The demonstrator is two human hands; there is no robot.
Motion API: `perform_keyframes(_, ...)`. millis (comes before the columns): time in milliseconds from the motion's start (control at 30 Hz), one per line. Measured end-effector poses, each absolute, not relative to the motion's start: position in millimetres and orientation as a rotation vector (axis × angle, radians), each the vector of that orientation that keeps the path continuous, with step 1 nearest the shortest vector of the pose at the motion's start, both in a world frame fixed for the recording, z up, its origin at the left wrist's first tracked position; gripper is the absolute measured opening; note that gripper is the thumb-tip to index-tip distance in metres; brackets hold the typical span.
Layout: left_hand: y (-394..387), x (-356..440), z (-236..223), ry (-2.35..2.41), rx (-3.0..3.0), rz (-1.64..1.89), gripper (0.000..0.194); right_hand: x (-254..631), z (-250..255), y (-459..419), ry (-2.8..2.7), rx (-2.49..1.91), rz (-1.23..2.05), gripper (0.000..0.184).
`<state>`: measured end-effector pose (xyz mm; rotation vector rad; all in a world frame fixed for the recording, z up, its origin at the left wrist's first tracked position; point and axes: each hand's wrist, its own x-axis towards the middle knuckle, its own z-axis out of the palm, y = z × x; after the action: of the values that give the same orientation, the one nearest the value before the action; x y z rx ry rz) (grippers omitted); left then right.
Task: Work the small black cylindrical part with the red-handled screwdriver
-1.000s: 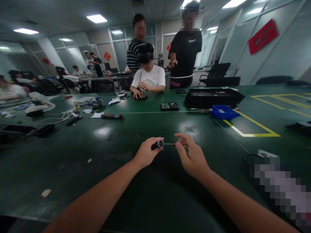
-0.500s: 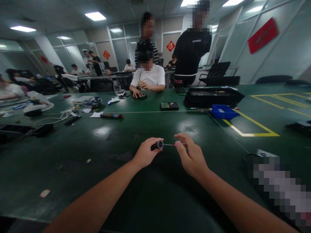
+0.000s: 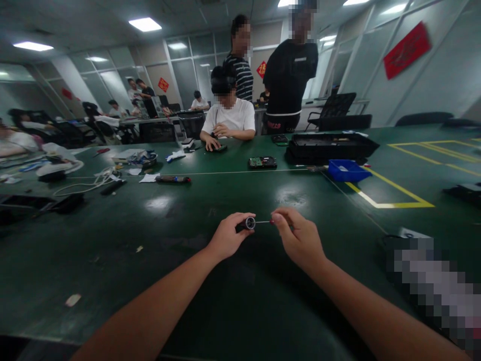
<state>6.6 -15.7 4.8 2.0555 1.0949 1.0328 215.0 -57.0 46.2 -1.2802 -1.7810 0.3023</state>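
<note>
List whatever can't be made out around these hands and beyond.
Head view, each:
Thin-shafted tool: handle hidden by the right hand.
Dark cylinder: body mostly covered by the left hand; the tool tip's contact is too small to tell.
Red wall poster: marking blurred.
Lower-right object: pixelated, cut off by the right edge.

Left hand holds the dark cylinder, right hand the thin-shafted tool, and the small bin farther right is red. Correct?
Not quite: the small bin is blue, not red, as the head view shows. The left hand does hold the dark cylinder, the right hand the thin-shafted tool.
</note>
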Motion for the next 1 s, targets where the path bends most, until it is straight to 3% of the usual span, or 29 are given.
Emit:
perform_keyframes(467, -13.3, 7.7, 2.3, 1.105, 2.013, 1.074, 0.040, 212.2, 41.4, -57.7, -1.750, -1.250, 0.311, 0.026)
perform_keyframes(800, -14.9, 9.4, 4.8, 1.129, 2.005, 1.048, 0.040, 215.8, 43.8, -58.6, -1.667, -1.301, 0.386, 0.034)
perform_keyframes(1000, -12.4, 8.4, 3.5, 1.139, 2.008, 1.079, 0.040, 216.8, 35.6, -55.2, -1.629, -1.201, 0.442, 0.028)
